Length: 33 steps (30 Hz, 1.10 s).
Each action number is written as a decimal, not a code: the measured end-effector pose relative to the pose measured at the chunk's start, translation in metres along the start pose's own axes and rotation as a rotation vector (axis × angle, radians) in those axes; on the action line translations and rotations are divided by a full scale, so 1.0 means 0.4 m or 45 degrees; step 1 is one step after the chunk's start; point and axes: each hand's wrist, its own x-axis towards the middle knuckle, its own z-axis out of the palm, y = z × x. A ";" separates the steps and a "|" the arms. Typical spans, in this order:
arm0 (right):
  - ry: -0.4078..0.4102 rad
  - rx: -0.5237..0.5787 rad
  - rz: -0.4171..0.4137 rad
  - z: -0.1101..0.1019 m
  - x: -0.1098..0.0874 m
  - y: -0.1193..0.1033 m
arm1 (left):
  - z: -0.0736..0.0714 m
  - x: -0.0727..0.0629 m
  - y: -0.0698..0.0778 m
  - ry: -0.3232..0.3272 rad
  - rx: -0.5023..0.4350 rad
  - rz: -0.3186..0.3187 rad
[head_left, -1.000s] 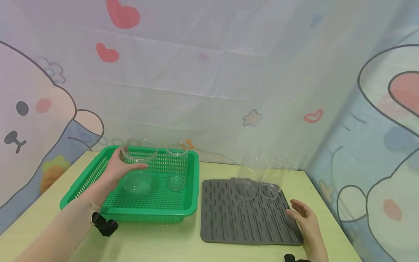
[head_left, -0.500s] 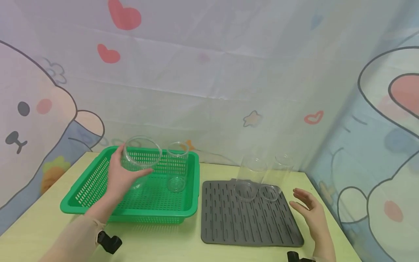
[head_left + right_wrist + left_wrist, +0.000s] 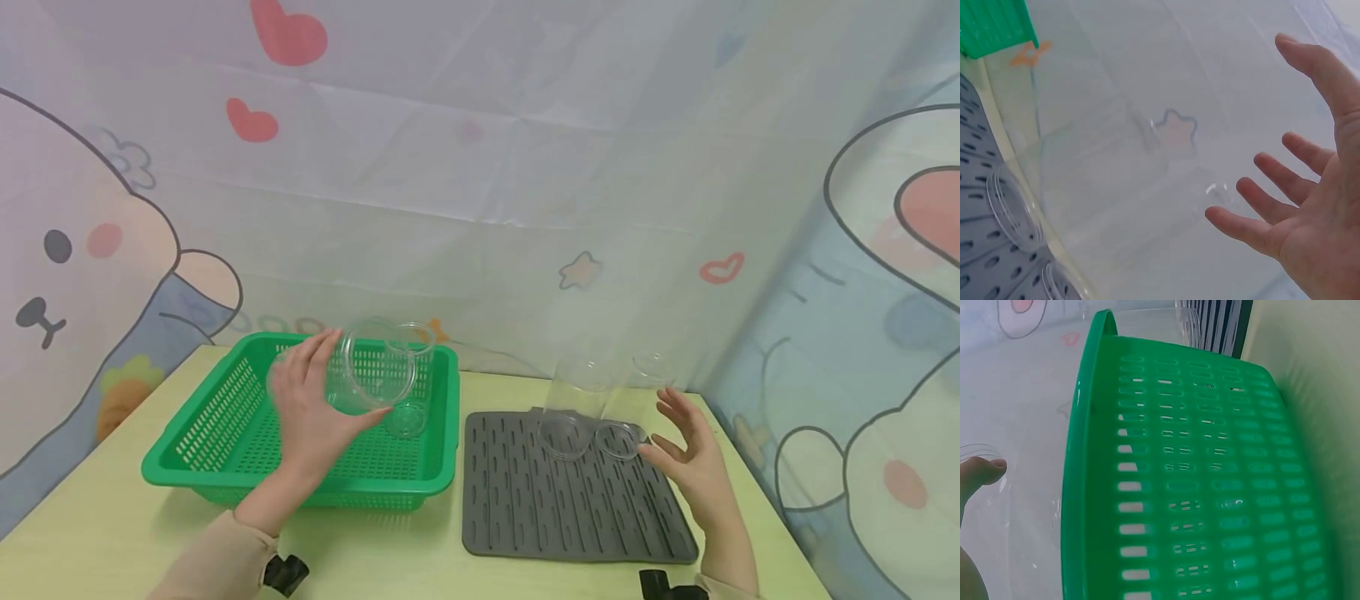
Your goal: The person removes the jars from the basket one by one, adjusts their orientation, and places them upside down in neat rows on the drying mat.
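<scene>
Clear wide plastic jar [image 3: 371, 375] is being gripped by the left hand [image 3: 311, 408], whose fingers [image 3: 318, 354] and thumb are curling round its wall and holding it tilted on its side, mouth turned toward the right, above the green perforated plastic basket [image 3: 225, 425]. Holding it by the wall is keeping the open rim free. A second, narrower clear plastic jar [image 3: 408, 379] is standing upright inside the basket, just behind and to the right of the held one. The basket is sitting on the pale yellow counter [image 3: 90, 517], with the dark grey slotted drying mat [image 3: 570, 500] lying just beside it on the right. Two tall clear tumblers [image 3: 573, 404] [image 3: 633, 400] are resting at the mat's far edge, side by side and seemingly touching, though their transparency is making the contact hard to judge. The right hand [image 3: 693, 467] is hovering over the mat's right side near the tumblers, palm facing left, fingers [image 3: 1285, 184] spread wide and holding nothing. The left wrist view is showing mostly the basket's wall [image 3: 1197, 481].
</scene>
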 end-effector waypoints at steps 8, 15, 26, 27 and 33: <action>-0.083 -0.049 -0.072 0.066 0.010 -0.059 | 0.029 -0.017 0.051 0.084 0.114 0.194; -0.155 -0.147 -0.098 0.138 0.016 -0.078 | 0.069 -0.041 0.088 0.120 0.206 0.352; -0.292 -0.110 -0.112 0.262 0.013 -0.075 | 0.130 -0.079 0.135 0.191 0.265 0.554; -0.301 -0.103 -0.124 0.272 0.011 -0.075 | 0.133 -0.083 0.139 0.193 0.274 0.560; -0.363 -0.057 -0.151 0.322 0.002 -0.080 | 0.150 -0.096 0.158 0.218 0.299 0.649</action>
